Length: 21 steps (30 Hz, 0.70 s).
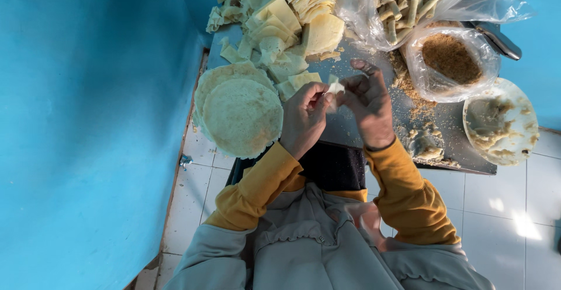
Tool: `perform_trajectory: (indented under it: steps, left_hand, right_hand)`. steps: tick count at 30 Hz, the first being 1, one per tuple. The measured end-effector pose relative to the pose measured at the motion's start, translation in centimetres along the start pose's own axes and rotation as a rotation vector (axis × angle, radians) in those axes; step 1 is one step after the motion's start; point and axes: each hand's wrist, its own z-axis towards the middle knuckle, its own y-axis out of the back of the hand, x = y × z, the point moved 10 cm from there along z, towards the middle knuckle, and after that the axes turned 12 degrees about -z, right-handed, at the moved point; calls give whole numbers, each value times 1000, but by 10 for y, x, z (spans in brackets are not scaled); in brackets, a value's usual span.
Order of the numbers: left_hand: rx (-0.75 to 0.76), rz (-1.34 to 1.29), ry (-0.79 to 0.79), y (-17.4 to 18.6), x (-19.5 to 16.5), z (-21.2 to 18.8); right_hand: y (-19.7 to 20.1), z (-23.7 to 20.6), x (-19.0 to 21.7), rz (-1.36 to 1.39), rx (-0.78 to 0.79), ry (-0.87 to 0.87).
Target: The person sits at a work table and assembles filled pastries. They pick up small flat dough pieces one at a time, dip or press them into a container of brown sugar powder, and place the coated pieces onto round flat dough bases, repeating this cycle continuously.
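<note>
Wrapper piece (pixel 334 87) was pinched btwn left hand (pixel 304 117) & right hand (pixel 369 104), both clamped on it; round wrapper stack (pixel 241 114) at 9 o'clock.

The person wears a long-sleeved mustard-yellow garment whose sleeves end in close-fitting cuffs at the wrists of the left hand (pixel 304 117) and the right hand (pixel 371 106). Over it sits a pale grey outer garment covering the shoulders and chest, with a scalloped, frilled seam across the front and along the lower right edge. Both hands are bare, with no gloves.
</note>
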Motion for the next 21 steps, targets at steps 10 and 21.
perform_trajectory:
  steps: [10, 21]
  left_hand:
    - [-74, -422, 358, 7, 45, -6]
    - [-119, -463, 200, 24, 52, 7]
  right_hand:
    - [33, -20, -40, 474, -58, -352]
    - [90, -31, -12, 206, -54, -47]
